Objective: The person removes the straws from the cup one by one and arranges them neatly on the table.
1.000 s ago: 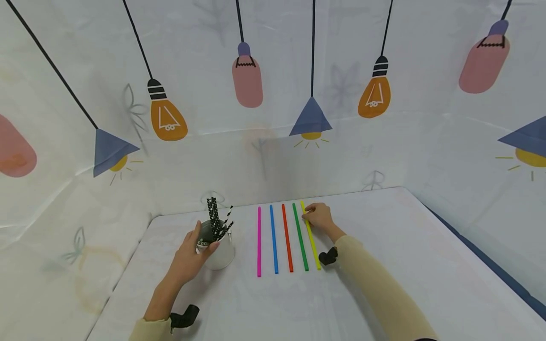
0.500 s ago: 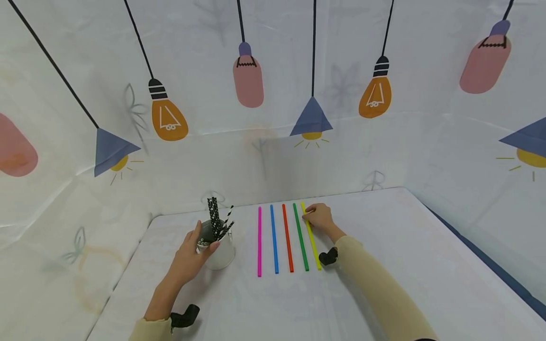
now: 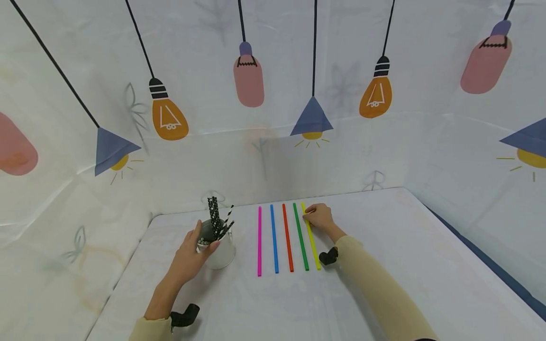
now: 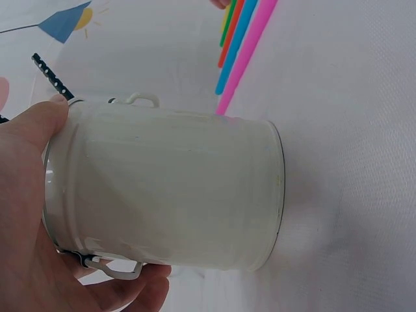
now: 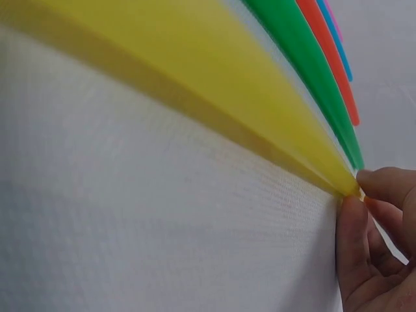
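My left hand [image 3: 189, 258] grips the rim of a white metal bucket [image 4: 175, 188] with small side handles, its thumb and fingers on either side. Black straws [image 3: 214, 215] with white patterns stick up out of that bucket. On the right, my right hand [image 3: 320, 217] pinches the yellow straw [image 3: 313, 244] near its far end, as the right wrist view also shows. The yellow straw lies on the table, rightmost in a row with a green straw [image 3: 301, 239], a red straw [image 3: 288, 241], a blue straw [image 3: 274, 241] and a pink straw [image 3: 259, 244].
The white-covered table [image 3: 273, 308] ends at the back against a white sheet wall [image 3: 281, 166] printed with lamps and bulbs. A dark blue strip [image 3: 490, 265] runs along the table's right edge. Black straps show at both wrists.
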`<state>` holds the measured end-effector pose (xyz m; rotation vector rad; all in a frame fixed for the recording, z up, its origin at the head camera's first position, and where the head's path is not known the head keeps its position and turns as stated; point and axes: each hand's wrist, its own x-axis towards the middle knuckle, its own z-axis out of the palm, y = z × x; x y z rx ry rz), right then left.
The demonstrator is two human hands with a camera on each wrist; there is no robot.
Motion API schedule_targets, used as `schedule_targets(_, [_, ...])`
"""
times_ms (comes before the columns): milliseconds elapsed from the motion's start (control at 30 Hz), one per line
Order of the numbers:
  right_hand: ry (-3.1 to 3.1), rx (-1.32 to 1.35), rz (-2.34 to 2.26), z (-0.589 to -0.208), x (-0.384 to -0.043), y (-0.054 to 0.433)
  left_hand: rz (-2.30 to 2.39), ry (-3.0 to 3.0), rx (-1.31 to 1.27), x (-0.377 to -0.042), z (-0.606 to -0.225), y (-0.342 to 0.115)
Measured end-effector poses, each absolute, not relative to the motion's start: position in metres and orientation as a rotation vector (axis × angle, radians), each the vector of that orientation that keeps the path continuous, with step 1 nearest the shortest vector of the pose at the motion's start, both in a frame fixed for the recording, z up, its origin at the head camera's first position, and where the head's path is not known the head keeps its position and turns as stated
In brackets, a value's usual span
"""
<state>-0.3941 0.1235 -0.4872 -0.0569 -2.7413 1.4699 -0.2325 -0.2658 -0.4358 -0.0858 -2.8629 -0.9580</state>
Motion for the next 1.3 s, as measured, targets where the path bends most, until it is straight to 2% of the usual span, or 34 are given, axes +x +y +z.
schedule_targets(633, [-2.698,-0.043,1.484,-0.482,-0.389,0.122,-0.978,-2.859,-0.093,-0.233,-0.436,-0.265])
schedule_targets(867, [-2.572,0.177,1.675,-0.461,-0.372,0.092,-1.029,-2.832,-0.117,-0.232,-0.436,-0.264])
schedule_targets(1300, [-2.473,0.665,1.895,-0.412,-0.31,0.014,-1.144,-2.839,-0.251,-0.231,-0.431,-0.271])
